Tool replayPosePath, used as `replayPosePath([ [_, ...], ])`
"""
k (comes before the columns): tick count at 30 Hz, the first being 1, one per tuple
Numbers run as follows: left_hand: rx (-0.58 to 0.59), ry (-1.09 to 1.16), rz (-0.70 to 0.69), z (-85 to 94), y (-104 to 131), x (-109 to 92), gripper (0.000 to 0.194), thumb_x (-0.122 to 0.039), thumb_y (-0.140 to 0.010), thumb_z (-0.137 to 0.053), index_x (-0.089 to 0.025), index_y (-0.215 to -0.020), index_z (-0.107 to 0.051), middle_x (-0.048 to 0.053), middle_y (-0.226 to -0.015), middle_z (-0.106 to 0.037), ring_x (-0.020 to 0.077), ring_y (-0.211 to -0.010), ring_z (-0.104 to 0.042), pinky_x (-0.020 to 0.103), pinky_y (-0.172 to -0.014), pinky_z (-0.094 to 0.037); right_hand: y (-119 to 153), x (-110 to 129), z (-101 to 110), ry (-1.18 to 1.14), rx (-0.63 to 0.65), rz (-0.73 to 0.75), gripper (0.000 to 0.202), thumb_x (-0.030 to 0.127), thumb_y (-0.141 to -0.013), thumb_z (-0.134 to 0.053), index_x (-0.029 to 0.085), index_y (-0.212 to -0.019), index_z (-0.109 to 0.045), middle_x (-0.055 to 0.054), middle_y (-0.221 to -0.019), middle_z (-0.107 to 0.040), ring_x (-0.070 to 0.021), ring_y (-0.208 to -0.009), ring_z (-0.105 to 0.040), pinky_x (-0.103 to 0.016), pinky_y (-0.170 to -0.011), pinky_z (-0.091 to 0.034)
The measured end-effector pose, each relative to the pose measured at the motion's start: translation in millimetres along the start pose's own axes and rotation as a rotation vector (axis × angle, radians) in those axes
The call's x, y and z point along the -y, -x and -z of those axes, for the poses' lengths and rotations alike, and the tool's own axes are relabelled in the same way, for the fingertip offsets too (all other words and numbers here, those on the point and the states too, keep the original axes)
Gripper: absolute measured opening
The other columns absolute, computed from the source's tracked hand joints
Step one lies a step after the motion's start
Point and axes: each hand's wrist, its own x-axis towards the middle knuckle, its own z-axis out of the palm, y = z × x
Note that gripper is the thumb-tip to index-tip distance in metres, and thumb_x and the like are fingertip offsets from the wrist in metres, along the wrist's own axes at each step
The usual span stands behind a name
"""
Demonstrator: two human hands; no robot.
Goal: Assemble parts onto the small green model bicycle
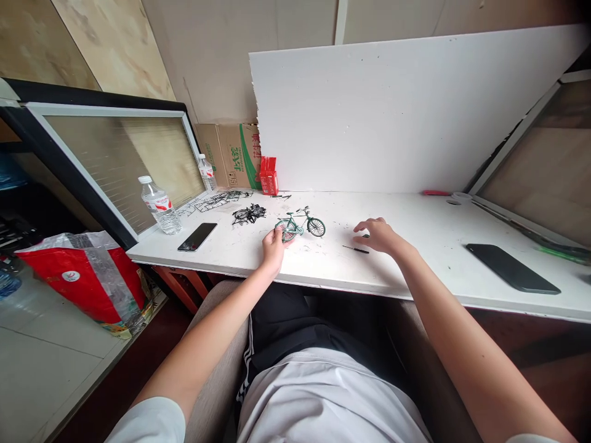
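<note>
- Setting: a room with a grey wall (305, 24) behind a white desk (434, 221), whose surface carries small dark marks and specks
- Backdrop: a large white board (392, 117) with a ragged left edge stands upright along the rear of the desk
- Main item: one green model bicycle (301, 230) with dark tyres, upright near the front middle of the desk, front wheel pointing to the right; whether its wheels touch the surface cannot be told
- Left hand (273, 251): grip closed on the model bicycle at its rear wheel, fingers partly covering that wheel
- Right hand (379, 235): fingers bent, positioned right of the model bicycle and well apart from it; a small green piece (366, 235) shows at the fingers, and whether this grip is clasping it cannot be told
- Tool: a thin black screwdriver-like tool (361, 250) lies just below the right hand
- Parts: a tangled cluster of black parts (249, 214) lies left of the model bicycle, with thin black frames (212, 202) farther left
- Left side: a dark phone (197, 237) lies near the front edge, beside a clear water bottle (161, 209)
- Rear left: a small red box (268, 176) stands before a cardboard carton (231, 154)
- Right side: a black phone-shaped slab (512, 269) lies flat near the front edge
</note>
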Motion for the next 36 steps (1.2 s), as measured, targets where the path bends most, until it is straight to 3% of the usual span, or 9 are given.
replayPosePath([
  [3, -0.007, 0.069, 0.004, 1.0, -1.7, 1.1, 0.040, -0.053, -0.097, -0.069, -0.013, -0.099, -0.068, 0.013, -0.114, -0.073, 0.0212, -0.105, -0.071, 0.051, -0.103, -0.062, 2.0, 22.6, -5.4, -0.049, -0.134, 0.140, 0.030, 0.036, -0.098, -0.061, 0.020, -0.116, -0.079, -0.014, -0.119, -0.077, -0.0377, -0.125, -0.058, -0.047, -0.101, -0.051],
  [5, -0.014, 0.090, 0.003, 1.2, -2.2, 1.8, 0.039, -0.053, -0.098, -0.068, -0.013, -0.097, -0.067, 0.012, -0.111, -0.072, 0.0202, -0.104, -0.071, 0.051, -0.104, -0.062, 2.2, 39.0, -12.2, -0.102, -0.138, 0.219, 0.028, 0.034, -0.100, -0.059, 0.021, -0.114, -0.079, -0.013, -0.115, -0.079, -0.0349, -0.121, -0.062, -0.043, -0.098, -0.052],
  [9, -0.027, 0.075, 0.007, 0.8, -3.3, 3.0, 0.039, -0.053, -0.098, -0.068, -0.014, -0.098, -0.066, 0.011, -0.108, -0.072, 0.0214, -0.106, -0.072, 0.052, -0.106, -0.061, -7.6, 61.8, -27.2, -0.104, -0.078, 0.136, 0.035, 0.028, -0.101, -0.054, 0.023, -0.127, -0.076, -0.012, -0.117, -0.079, -0.0284, -0.102, -0.071, -0.035, -0.084, -0.052],
  [15, -0.046, 0.080, 0.023, 0.8, -5.9, 4.2, 0.042, -0.057, -0.098, -0.067, -0.015, -0.101, -0.066, 0.011, -0.105, -0.074, 0.0231, -0.103, -0.075, 0.051, -0.105, -0.062, -41.2, 73.0, -26.0, 0.141, 0.006, 0.267, 0.032, 0.031, -0.104, -0.051, 0.023, -0.107, -0.081, -0.011, -0.112, -0.080, -0.0265, -0.094, -0.072, -0.032, -0.075, -0.047],
  [19, -0.157, 0.119, 0.003, 0.9, -6.8, 3.7, 0.039, -0.055, -0.101, -0.065, -0.016, -0.098, -0.064, 0.009, -0.104, -0.071, 0.0222, -0.099, -0.077, 0.047, -0.103, -0.064, -56.9, 81.9, -18.7, 0.265, 0.086, 0.330, 0.029, 0.030, -0.103, -0.053, 0.026, -0.108, -0.081, -0.010, -0.109, -0.081, -0.0262, -0.095, -0.072, -0.032, -0.076, -0.047],
  [22, -0.175, 0.153, 0.013, -0.2, -7.6, 3.5, 0.037, -0.053, -0.101, -0.065, -0.016, -0.094, -0.064, 0.010, -0.104, -0.072, 0.0218, -0.097, -0.077, 0.046, -0.102, -0.065, -64.4, 88.4, -17.2, 0.367, 0.122, 0.335, 0.025, 0.030, -0.101, -0.058, 0.027, -0.106, -0.082, -0.010, -0.102, -0.081, -0.0268, -0.095, -0.072, -0.033, -0.077, -0.048],
  [29, -0.184, 0.167, 0.038, -4.4, -8.0, 2.2, 0.034, -0.049, -0.103, -0.063, -0.016, -0.097, -0.067, 0.012, -0.110, -0.074, 0.0237, -0.101, -0.076, 0.048, -0.102, -0.064, -70.8, 97.2, -18.8, 0.486, 0.172, 0.391, 0.034, 0.023, -0.102, -0.053, 0.017, -0.083, -0.080, -0.019, -0.095, -0.079, -0.0295, -0.087, -0.072, -0.037, -0.073, -0.045],
  [36, -0.228, 0.203, 0.074, -6.5, -2.7, -8.8, 0.029, -0.042, -0.104, -0.064, -0.014, -0.094, -0.065, 0.011, -0.107, -0.073, 0.0206, -0.096, -0.077, 0.042, -0.099, -0.065, -67.4, 105.3, -13.2, 0.634, 0.207, 0.461, 0.033, 0.015, -0.100, -0.048, 0.016, -0.090, -0.079, -0.017, -0.093, -0.079, -0.0272, -0.084, -0.073, -0.034, -0.069, -0.041],
])
